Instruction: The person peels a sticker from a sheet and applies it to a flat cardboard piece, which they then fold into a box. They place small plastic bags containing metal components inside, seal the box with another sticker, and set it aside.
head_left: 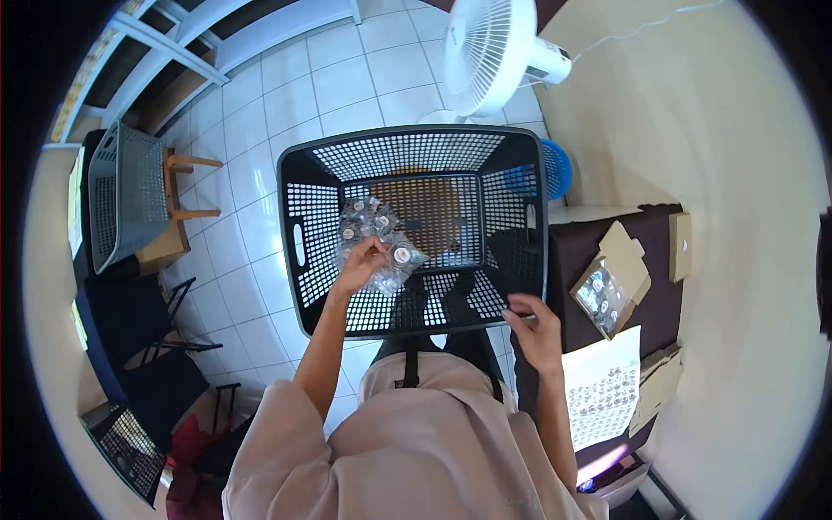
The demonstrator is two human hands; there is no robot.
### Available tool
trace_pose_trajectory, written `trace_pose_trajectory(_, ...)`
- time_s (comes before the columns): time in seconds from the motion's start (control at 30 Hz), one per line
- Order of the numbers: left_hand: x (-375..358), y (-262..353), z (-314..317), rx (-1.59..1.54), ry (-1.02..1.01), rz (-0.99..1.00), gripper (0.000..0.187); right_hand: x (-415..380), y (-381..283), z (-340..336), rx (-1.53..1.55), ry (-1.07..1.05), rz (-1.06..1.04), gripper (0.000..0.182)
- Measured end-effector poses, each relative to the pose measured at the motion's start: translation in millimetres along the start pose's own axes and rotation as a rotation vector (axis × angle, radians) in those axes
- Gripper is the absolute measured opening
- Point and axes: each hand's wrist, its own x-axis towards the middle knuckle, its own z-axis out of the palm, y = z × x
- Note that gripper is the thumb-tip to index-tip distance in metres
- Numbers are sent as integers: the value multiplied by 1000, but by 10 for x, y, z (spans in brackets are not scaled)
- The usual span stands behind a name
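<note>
In the head view a large black plastic basket [414, 132] with mesh walls stands in front of me. Inside, toward its left side, lie several clear plastic packets [355, 217] with small dark contents and round white-and-red labels. My left hand [364, 263] reaches in over them, its fingers pinched together on a clear plastic packet [394, 271]. What is inside that packet is too small to make out. My right hand [537, 334] is at the basket's front right corner, thumb and fingers apart, holding nothing.
At right, a dark-covered table [572, 251] carries an open cardboard box [611, 295] with packets inside, a printed sheet [602, 390] and flat cardboard. A white fan [494, 56] and blue basket [557, 169] stand behind. A grey basket [130, 195] and chairs are at left.
</note>
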Motion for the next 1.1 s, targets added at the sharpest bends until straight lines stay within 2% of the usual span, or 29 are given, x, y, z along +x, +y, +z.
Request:
trace_pose_trajectory(0.07,-137,463,424,-74,-69,-17,10,146,-53,176,251,-1,-2,37)
trace_pose_trajectory(0.13,-272,862,885,-151,-136,-39,9,246,-306,237,364,-19,-13,40)
trace_pose_trajectory(0.17,-328,1046,1095,-166,-186,-40,10,296,-316,222,370,-3,-10,40)
trace_pose_trajectory(0.23,-413,1293,1466,-194,-266,-12,11,338,-279,141,351,-144,-100,37)
trace_pose_trajectory(0.33,-480,1414,1813,-80,-247,43,14,304,-188,-70,546,-114,2,33)
trace_pose_trajectory(0.37,-517,1450,1914,-78,-234,-51,14,274,-180,-175,539,-93,29,30)
trace_pose_trajectory(0.4,-527,1425,1969,-77,-260,-56,14,249,-133,-258,540,-67,33,30)
trace_pose_trajectory(0.47,-539,1352,2072,68,-489,-286,13,180,-11,-415,611,-57,21,28)
trace_pose_trajectory(0.5,-563,1364,2199,76,-479,-241,12,139,49,-507,603,-64,74,25)
trace_pose_trajectory(0.6,-559,1256,2398,106,-544,-275,11,-1,379,-769,769,-119,119,24)
trace_pose_trajectory(0.67,-527,1192,2559,116,-561,-301,11,-70,660,-948,765,-85,151,23)
trace_pose_trajectory(0.8,-474,897,2776,267,-589,-295,10,-134,1124,-1623,580,223,31,22)
trace_pose_trajectory(0.87,-466,839,2908,449,-495,-172,10,-141,1190,-2044,526,284,-34,21)
trace_pose_trajectory(0.97,-390,813,3149,560,-483,-51,12,-67,1339,-2499,190,355,-85,22)
trace_pose_trajectory(1.0,-358,822,3248,652,-479,26,13,-33,1319,-2548,196,353,-84,22)
trace_pose_trajectory(1.07,-260,730,3451,651,-469,12,16,19,1219,-2647,-100,352,-33,23)
trace_pose_trajectory(1.1,-198,703,3570,728,-468,164,17,72,1280,-2657,-80,334,-54,26)
